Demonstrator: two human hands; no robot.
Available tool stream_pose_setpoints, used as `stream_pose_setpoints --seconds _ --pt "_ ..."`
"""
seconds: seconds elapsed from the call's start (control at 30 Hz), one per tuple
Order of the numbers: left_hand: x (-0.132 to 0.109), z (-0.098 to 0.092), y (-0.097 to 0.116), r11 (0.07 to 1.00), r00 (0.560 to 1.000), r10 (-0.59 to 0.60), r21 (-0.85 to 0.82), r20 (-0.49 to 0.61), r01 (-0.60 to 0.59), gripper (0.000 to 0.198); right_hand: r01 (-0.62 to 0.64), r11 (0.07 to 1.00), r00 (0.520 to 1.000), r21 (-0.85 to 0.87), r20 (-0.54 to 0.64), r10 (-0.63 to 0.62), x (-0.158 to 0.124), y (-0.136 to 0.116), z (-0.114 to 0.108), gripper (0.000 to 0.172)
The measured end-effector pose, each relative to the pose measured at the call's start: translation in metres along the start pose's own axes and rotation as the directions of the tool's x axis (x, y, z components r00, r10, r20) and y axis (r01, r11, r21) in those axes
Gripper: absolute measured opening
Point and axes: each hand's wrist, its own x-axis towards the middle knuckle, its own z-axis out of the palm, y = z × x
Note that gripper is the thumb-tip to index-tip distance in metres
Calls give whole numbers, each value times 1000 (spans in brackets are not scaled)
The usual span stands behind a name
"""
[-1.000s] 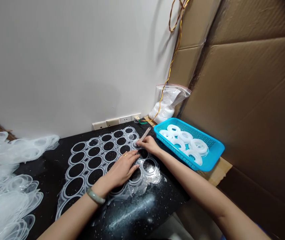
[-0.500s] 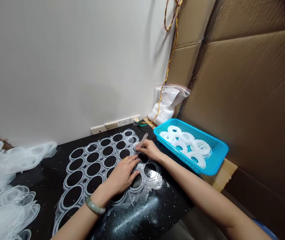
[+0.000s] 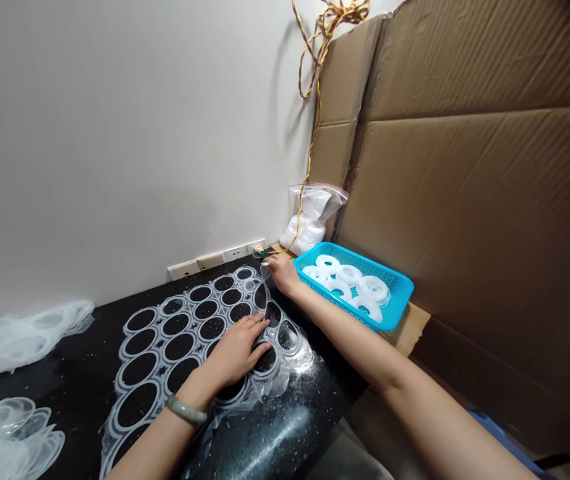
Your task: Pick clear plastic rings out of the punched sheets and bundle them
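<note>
A translucent, rubbery-looking sheet of joined rings (image 3: 199,310) lies on the black speckled tabletop (image 3: 315,413). My left hand (image 3: 239,347), with a bracelet on its wrist, presses on the sheet with fingers stretched out and thumb apart. At the sheet's far right corner, my right hand (image 3: 281,272) is closed in a pinch on a thin clear piece of it. That part is pulled up off the table and slants between the two hands. The right fingertips are partly hidden.
A blue plastic basket (image 3: 395,308) with several white rings (image 3: 373,289) stands to the right on cardboard. Behind it are a zip bag of white material (image 3: 309,223), a twisted yellow cable (image 3: 309,160) and wall sockets (image 3: 209,261). Translucent ring sheets (image 3: 9,433) pile up at left.
My right hand has moved up and away, lifting the sheet's right edge with it. My left hand stays pressed on the sheet. The whole view has shifted slightly.
</note>
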Motion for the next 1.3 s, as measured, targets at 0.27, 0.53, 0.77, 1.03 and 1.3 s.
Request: stream_pose_setpoints --seconds 0.27,0.53,0.77,1.03,1.3 --pt "3 -4 -4 998 999 5 -68 -47 -8 37 -80 927 989 367 147 27 7 -5 31 20" --pt "31 0 -30 998 989 -64 -36 -135 60 38 -171 775 967 609 254 13 4 12 52 21" --pt "32 5 -37 996 991 -85 -16 -107 84 40 -149 752 972 642 236 -9 3 14 56 18" --pt "33 1 -35 995 993 -95 -11 -74 94 41 -3 865 980 502 174 -98 -5 6 46 14" --pt "29 -1 -30 995 992 -99 -25 -75 98 41 -64 966 997 251 -16 70 23 0 40 23"
